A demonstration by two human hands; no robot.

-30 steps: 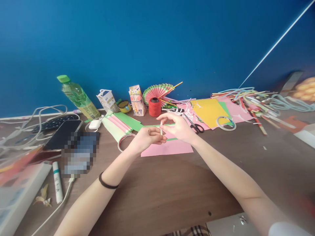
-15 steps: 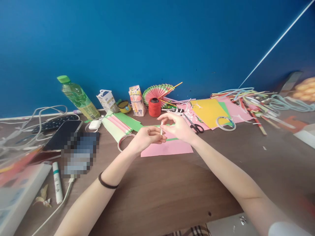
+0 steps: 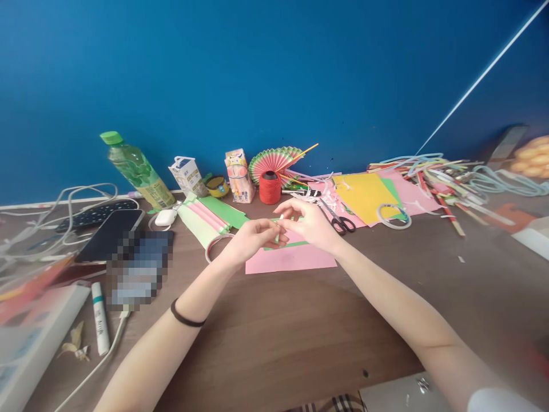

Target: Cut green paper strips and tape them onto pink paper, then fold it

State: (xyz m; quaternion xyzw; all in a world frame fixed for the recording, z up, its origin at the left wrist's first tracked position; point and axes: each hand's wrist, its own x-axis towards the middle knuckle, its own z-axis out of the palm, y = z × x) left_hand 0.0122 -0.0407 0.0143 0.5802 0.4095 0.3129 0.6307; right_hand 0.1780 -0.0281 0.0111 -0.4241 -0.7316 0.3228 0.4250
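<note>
My left hand [image 3: 252,240] and my right hand [image 3: 307,224] meet in the middle of the view, with their fingertips closed on a small white strip [image 3: 277,234]. It could be paper or tape; it is too small to tell. Beneath them lies a sheet of pink paper [image 3: 291,261] with a green band [image 3: 297,245] across it, partly covered by the hands. A roll of tape [image 3: 209,249] rests left of the pink sheet, against folded striped paper [image 3: 201,220]. Right of my right hand are black-handled scissors [image 3: 343,224].
Along the blue wall stand a green bottle [image 3: 137,171], a milk carton [image 3: 189,176], a red thread spool [image 3: 270,189] and a pleated fan [image 3: 274,163]. Yellow paper [image 3: 362,194] bears another tape roll [image 3: 393,224]. Phones, a white marker [image 3: 100,320] and cables lie left.
The fingers of my left hand have curled in and shifted slightly along the white strip, which now leans more. My right hand has barely moved.
</note>
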